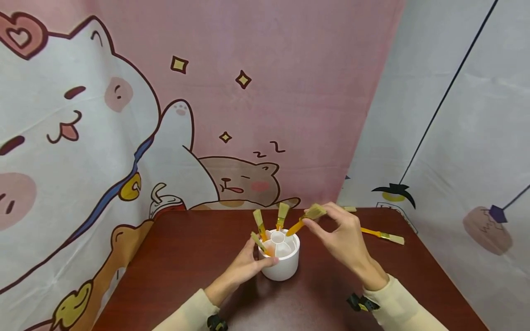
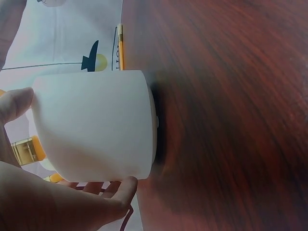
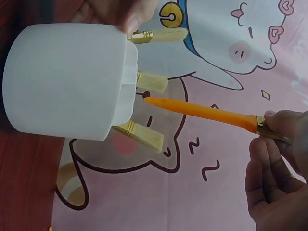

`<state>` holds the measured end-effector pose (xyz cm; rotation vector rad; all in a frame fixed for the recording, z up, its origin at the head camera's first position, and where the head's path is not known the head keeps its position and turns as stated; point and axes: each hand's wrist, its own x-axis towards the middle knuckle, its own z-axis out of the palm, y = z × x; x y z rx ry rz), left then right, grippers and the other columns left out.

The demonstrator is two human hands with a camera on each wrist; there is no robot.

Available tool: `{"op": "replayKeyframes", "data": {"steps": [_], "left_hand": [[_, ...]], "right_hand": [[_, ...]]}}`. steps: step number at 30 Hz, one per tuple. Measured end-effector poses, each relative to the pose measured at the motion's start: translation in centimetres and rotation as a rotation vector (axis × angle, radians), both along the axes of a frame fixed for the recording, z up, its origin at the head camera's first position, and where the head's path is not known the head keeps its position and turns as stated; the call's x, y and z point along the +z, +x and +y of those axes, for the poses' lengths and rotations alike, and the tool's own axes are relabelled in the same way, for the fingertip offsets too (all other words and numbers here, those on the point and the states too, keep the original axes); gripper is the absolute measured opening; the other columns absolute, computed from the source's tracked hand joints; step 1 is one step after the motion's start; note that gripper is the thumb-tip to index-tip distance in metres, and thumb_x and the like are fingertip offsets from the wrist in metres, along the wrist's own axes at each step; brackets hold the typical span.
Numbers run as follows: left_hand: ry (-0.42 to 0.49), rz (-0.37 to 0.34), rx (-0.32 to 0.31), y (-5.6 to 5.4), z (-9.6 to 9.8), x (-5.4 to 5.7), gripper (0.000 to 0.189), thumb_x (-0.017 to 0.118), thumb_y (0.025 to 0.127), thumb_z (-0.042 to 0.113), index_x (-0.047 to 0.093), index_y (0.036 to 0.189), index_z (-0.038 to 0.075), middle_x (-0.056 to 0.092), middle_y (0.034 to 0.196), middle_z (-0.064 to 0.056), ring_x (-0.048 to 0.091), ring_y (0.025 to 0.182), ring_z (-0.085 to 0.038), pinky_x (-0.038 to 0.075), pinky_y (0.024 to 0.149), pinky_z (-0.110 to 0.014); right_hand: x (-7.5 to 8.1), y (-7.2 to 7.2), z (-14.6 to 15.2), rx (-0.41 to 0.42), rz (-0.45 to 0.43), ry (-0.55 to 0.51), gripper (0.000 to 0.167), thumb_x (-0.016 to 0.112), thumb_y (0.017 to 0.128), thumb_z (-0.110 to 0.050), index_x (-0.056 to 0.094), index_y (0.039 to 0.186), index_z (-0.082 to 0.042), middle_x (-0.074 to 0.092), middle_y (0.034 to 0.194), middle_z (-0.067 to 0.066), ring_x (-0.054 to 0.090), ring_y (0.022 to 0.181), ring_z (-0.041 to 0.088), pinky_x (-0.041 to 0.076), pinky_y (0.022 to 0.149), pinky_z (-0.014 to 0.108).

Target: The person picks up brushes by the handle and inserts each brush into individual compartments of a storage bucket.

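Note:
A round white brush holder (image 1: 281, 269) with several compartments stands on the table. My left hand (image 1: 242, 268) grips its left side, with the thumb near the front rim. Three flat paintbrushes stand in the holder bristles up: one at the back (image 1: 283, 212), one at back left (image 1: 259, 220), one at the left (image 1: 257, 239) beside my fingers. My right hand (image 1: 343, 234) pinches another paintbrush (image 3: 202, 110) at its metal ferrule. That brush's orange handle slants down toward the holder's right side; in the right wrist view its tip appears just off the compartment rims.
On the dark red-brown table (image 1: 198, 243), a paintbrush (image 1: 391, 237) with an orange handle lies at the right. Behind my right hand, pale bristles (image 1: 349, 209) show at the table's back edge. A cartoon-printed cloth (image 1: 314, 115) hangs behind the table.

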<state>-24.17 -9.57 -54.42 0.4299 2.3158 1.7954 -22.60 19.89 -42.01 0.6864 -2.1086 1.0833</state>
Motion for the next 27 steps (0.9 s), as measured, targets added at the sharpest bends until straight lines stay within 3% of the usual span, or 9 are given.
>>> {"op": "replayKeyframes", "data": {"steps": [4,5,6,8,11,19,27], "left_hand": [[-0.003,-0.007,0.005,0.2,0.0,0.5,0.097,0.093,0.098,0.046,0.043,0.174,0.013,0.063,0.165,-0.016,0.069,0.14,-0.032,0.06,0.111,-0.046],[-0.006,-0.017,0.012,0.4,0.2,0.8,0.096,0.093,0.099,0.042,0.042,0.174,0.012,0.062,0.166,-0.017,0.069,0.141,-0.033,0.059,0.111,-0.045],[-0.019,-0.058,0.032,1.0,0.4,2.1,0.097,0.094,0.097,0.036,0.042,0.175,0.009,0.061,0.168,-0.02,0.068,0.144,-0.037,0.059,0.113,-0.048],[-0.021,-0.07,0.04,1.3,0.6,2.5,0.096,0.093,0.098,0.03,0.041,0.175,0.008,0.06,0.169,-0.02,0.067,0.145,-0.037,0.058,0.113,-0.046],[-0.023,-0.064,0.041,1.4,0.6,2.6,0.096,0.093,0.097,0.028,0.041,0.175,0.008,0.061,0.168,-0.019,0.068,0.145,-0.036,0.058,0.112,-0.045],[-0.012,-0.064,0.03,1.4,0.5,2.5,0.097,0.094,0.097,0.029,0.041,0.175,0.007,0.06,0.169,-0.019,0.066,0.148,-0.038,0.055,0.122,-0.062],[-0.005,-0.058,0.018,1.4,0.5,2.6,0.095,0.093,0.097,0.029,0.042,0.174,0.008,0.06,0.168,-0.018,0.067,0.147,-0.037,0.055,0.121,-0.06]], "right_hand": [[0.2,0.1,-0.3,0.052,0.041,-0.005,0.031,0.101,0.09,-0.005,0.086,0.112,-0.021,0.084,0.108,-0.007,0.079,0.103,0.008,0.057,0.097,0.012],[0.3,0.1,-0.4,0.066,0.054,-0.006,0.032,0.101,0.089,-0.003,0.086,0.111,-0.02,0.084,0.108,-0.006,0.079,0.103,0.009,0.057,0.097,0.012],[0.3,0.1,-0.5,0.077,0.07,-0.005,0.032,0.101,0.088,-0.002,0.086,0.11,-0.02,0.084,0.107,-0.006,0.079,0.103,0.009,0.057,0.097,0.012],[0.3,0.2,-0.7,0.1,0.097,-0.003,0.033,0.101,0.087,0.001,0.085,0.108,-0.019,0.084,0.106,-0.005,0.08,0.102,0.01,0.057,0.097,0.012],[0.4,0.3,-0.9,0.123,0.122,0.009,0.037,0.102,0.084,0.003,0.085,0.109,-0.019,0.084,0.106,-0.005,0.08,0.102,0.011,0.058,0.098,0.012],[0.4,0.5,-1.3,0.15,0.147,0.048,0.043,0.104,0.08,0.003,0.086,0.112,-0.018,0.085,0.105,-0.006,0.08,0.098,0.011,0.058,0.098,0.012],[-0.2,0.4,-1.4,0.14,0.108,0.086,0.037,0.104,0.083,-0.001,0.085,0.111,-0.018,0.084,0.104,-0.006,0.081,0.097,0.014,0.059,0.097,0.013]]}}
